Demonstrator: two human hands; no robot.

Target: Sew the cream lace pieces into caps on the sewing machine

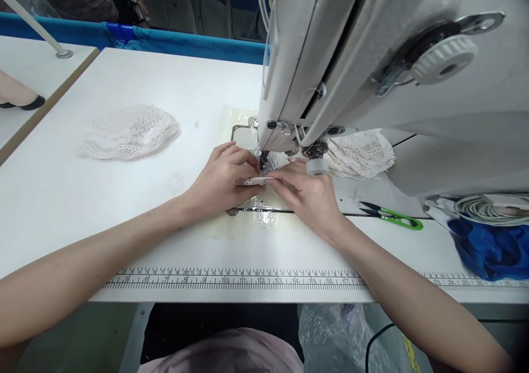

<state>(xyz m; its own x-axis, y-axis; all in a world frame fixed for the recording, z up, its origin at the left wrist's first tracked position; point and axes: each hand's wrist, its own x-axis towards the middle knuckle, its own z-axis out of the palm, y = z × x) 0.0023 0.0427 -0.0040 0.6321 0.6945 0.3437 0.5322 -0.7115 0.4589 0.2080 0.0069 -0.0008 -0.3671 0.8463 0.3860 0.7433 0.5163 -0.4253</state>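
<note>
A piece of white lace [255,180] lies under the needle area of a sewing machine [297,59]. My left hand [227,177] pinches its left side, fingers curled close to the presser foot [263,159]. From the other side my right hand [308,191] grips the lace edge between thumb and fingers. The two hands nearly meet in front of the foot, and they hide much of the lace. Behind my right hand, more white lace [361,155] is gathered under the machine arm. The needle tip cannot be made out.
Another white lace piece [134,133] lies on the table to the left. Green thread snips [392,216] rest at the right, near a blue cloth [496,249] and a coiled cable [491,207]. A printed ruler [243,279] runs along the front edge. Part of another person's hand [19,92] shows at far left.
</note>
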